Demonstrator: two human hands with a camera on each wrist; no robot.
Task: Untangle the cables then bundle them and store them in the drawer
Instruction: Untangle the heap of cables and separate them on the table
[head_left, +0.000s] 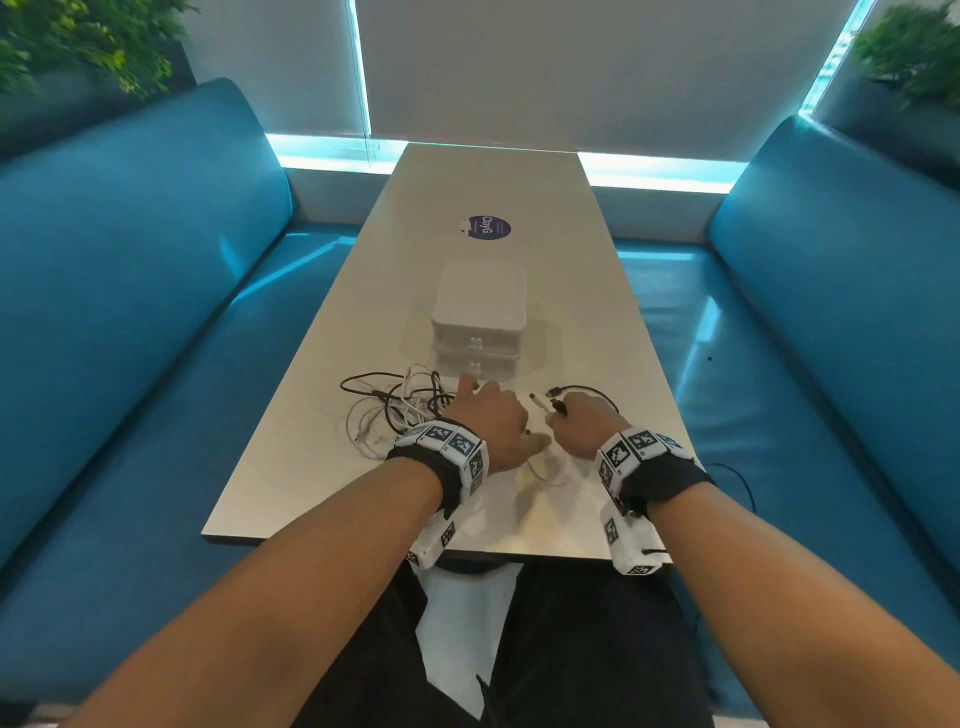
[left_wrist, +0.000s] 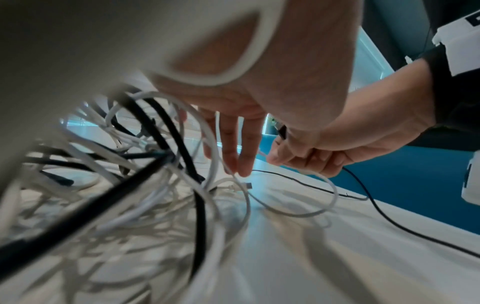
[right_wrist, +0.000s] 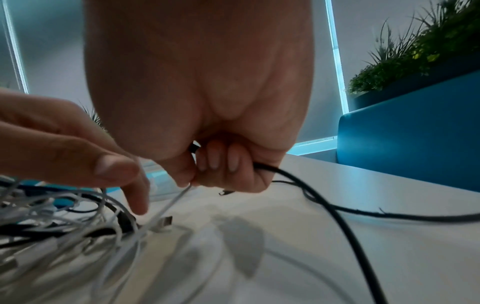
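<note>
I have the right hand (head_left: 582, 423) closed in a fist round a black cable (right_wrist: 324, 197), with a white cable (right_wrist: 171, 202) pinched between thumb and forefinger in the same hand; holding both there keeps the freed ends apart from the tangle (head_left: 395, 410), which lies on the table (head_left: 311, 499) to the left, in front of the drawers (head_left: 478, 332). The black cable runs from the fist down across the table to the right, so I judge it largely clear already; the white one still leads down into the tangle, near a loose plug (right_wrist: 166, 222).

The left hand (head_left: 493, 423) rests on the right edge of the tangle, fingers straight and spread, tips (left_wrist: 244, 164) touching the table and the white loops; it grips nothing. I judge its purpose is to pin the mass flat so that a pull from the right does not drag the whole lot along.

The drawers stand closed, just behind the tangle, placed near for the storing step; nothing is bundled yet. I judge the work is at the early separating stage; risk: pulling the white cable hard could tighten a knot among the black and white loops.
</note>
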